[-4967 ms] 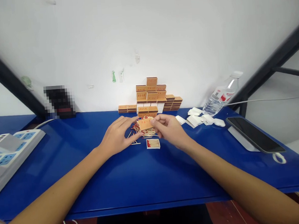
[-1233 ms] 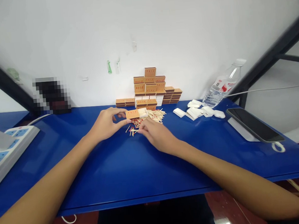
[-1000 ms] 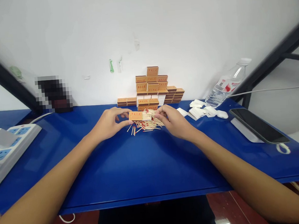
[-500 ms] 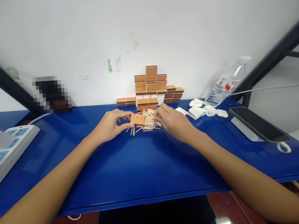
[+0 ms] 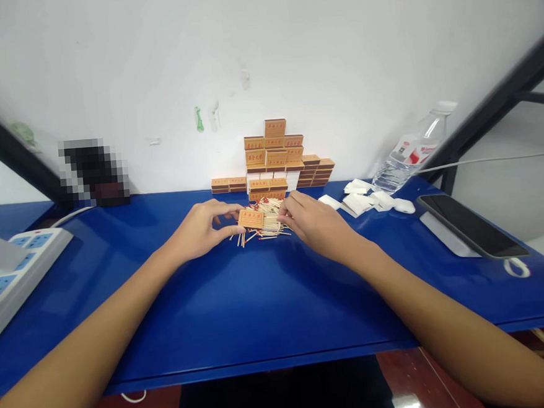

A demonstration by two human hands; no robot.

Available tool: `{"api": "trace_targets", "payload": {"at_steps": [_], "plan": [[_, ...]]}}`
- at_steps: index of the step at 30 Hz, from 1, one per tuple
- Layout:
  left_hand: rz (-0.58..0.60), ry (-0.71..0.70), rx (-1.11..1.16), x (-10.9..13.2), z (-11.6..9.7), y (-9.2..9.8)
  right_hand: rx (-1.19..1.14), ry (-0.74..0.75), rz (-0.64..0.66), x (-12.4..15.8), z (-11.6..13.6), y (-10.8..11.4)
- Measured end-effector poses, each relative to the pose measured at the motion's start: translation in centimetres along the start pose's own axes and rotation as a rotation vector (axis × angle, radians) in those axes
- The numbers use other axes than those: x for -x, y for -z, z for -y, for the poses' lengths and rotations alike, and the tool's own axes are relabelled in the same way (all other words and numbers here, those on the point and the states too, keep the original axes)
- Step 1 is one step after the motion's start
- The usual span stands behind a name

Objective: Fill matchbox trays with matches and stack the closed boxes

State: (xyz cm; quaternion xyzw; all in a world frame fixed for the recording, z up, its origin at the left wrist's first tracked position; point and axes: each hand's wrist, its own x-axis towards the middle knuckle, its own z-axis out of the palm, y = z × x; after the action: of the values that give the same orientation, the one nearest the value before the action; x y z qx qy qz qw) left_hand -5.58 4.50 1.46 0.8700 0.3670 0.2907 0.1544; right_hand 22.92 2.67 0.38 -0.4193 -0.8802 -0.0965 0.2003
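My left hand (image 5: 206, 229) holds an orange matchbox (image 5: 251, 218) by its left end, thumb in front and fingers behind, printed face toward me. Matches stick out from the right side of the box, where my right hand (image 5: 308, 220) is closed in a pinch. What lies between those fingertips is too small and hidden to make out. Beneath and around the box spreads a pile of loose matches (image 5: 274, 233), many red-tipped. Right behind it stand stacked matchboxes (image 5: 276, 158), partly covered by my right hand at the base.
Crumpled white tissues (image 5: 356, 204) and a tilted water bottle (image 5: 406, 154) are at the back right. A phone (image 5: 473, 224) rests near the right edge, a power strip (image 5: 20, 265) on the left. The blue table (image 5: 261, 316) meets a white wall.
My right fingertips have shifted slightly left, closer to the matchbox. The left hand and its box have barely moved.
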Motion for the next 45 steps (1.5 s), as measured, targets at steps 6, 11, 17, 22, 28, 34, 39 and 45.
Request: {"api": "trace_targets", "payload": {"at_steps": [6, 11, 17, 22, 28, 34, 39, 45], "plan": [[-0.019, -0.007, 0.002, 0.0, 0.2, -0.2, -0.055, -0.008, -0.040, 0.0, 0.7, 0.4], [-0.020, -0.015, 0.011, 0.0, 0.3, -0.2, -0.118, -0.033, -0.056, 0.0, 0.4, 0.7], [-0.020, -0.011, 0.005, 0.0, 0.4, -0.1, -0.197, -0.080, -0.017, 0.2, -0.5, 0.9], [-0.027, -0.010, 0.001, 0.0, 0.3, -0.1, -0.237, -0.084, 0.043, 0.2, -0.5, 0.7], [-0.018, -0.021, 0.008, 0.0, 0.3, -0.2, -0.236, -0.067, -0.022, 0.1, -0.3, 0.6], [0.005, -0.001, 0.027, 0.1, 0.1, -0.3, -0.266, -0.060, -0.041, 0.0, 0.0, 0.7], [0.000, 0.002, 0.049, 0.0, 0.1, -0.3, -0.305, -0.104, -0.086, -0.1, 0.5, 0.6], [-0.022, 0.049, 0.063, -0.1, 0.2, -0.1, -0.390, -0.212, -0.136, -0.3, 0.7, 1.2]]}}
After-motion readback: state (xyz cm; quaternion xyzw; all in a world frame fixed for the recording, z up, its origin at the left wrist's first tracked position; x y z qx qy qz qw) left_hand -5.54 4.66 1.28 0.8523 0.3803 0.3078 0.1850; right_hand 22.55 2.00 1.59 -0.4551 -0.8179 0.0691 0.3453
